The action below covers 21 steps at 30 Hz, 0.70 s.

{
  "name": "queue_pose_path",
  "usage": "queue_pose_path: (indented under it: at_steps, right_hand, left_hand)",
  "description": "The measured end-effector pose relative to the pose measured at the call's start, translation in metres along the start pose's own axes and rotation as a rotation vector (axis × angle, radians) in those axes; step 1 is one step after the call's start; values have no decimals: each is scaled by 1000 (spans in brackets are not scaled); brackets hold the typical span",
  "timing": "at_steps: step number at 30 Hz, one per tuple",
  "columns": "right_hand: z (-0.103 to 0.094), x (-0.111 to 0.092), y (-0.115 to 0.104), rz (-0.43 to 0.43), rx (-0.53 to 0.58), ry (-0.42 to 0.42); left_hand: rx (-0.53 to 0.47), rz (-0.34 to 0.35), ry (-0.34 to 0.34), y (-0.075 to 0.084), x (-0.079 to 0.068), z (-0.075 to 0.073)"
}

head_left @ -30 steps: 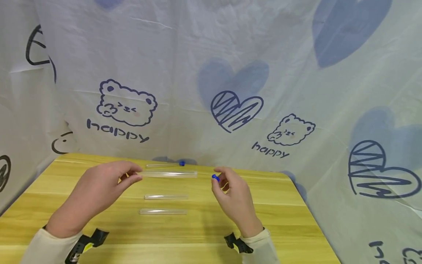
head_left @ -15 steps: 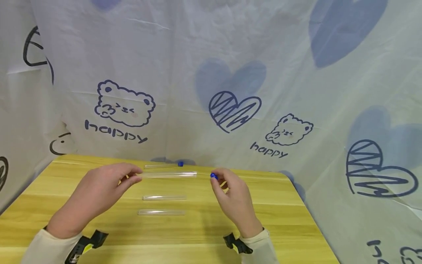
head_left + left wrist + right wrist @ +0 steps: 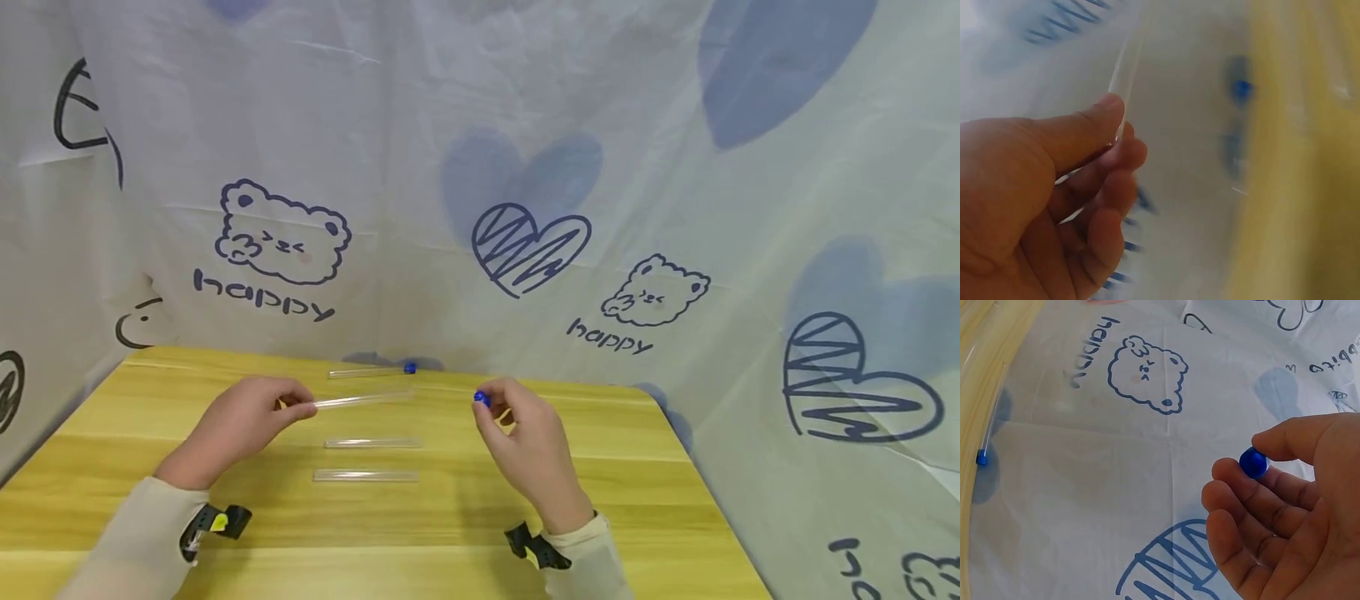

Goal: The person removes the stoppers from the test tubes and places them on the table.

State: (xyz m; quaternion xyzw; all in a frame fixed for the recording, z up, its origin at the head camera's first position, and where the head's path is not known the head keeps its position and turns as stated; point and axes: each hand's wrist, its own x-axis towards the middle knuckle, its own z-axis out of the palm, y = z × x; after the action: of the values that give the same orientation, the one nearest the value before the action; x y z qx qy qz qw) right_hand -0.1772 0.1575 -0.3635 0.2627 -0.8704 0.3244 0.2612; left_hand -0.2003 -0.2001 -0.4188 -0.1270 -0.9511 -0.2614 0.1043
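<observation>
My left hand (image 3: 251, 421) pinches one end of a clear test tube (image 3: 367, 400) between thumb and fingertips. The tube points right, its far end slightly raised. In the left wrist view the tube (image 3: 1125, 69) rises from between the thumb and index finger. Across from it, my right hand (image 3: 528, 437) holds a small blue cap (image 3: 482, 399) at its fingertips. The right wrist view shows the cap's round face (image 3: 1254, 464) pinched between thumb and index finger. A gap separates cap and tube.
Two more clear tubes, an upper one (image 3: 371, 444) and a lower one (image 3: 365, 476), lie on the wooden table (image 3: 360, 550). Near the back edge lies a tube (image 3: 367, 372) with a blue cap (image 3: 409, 367). A printed cloth (image 3: 420, 292) hangs behind the table.
My left hand has shifted and appears farther from the head camera; the tube's far end has drawn left and tilted up. The right hand has moved slightly left, with the cap turned in its fingers.
</observation>
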Motion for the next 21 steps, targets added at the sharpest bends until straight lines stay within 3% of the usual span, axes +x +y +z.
queue_pose_path:
  at_steps: [3, 6, 14, 21]
  right_hand:
    - [0, 1, -2, -3, -5, -17]
    - [2, 2, -3, 4, -16, -28]
    - [4, 3, -1, 19, -15, -55]
    - [5, 0, 0, 22, -44, -61]
  left_hand:
    - [-5, -34, -44, -21, 4, 20]
    - [13, -29, -47, -31, 5, 33]
    - [48, -7, -41, -35, 13, 49]
    - [94, 65, -88, -37, 20, 63]
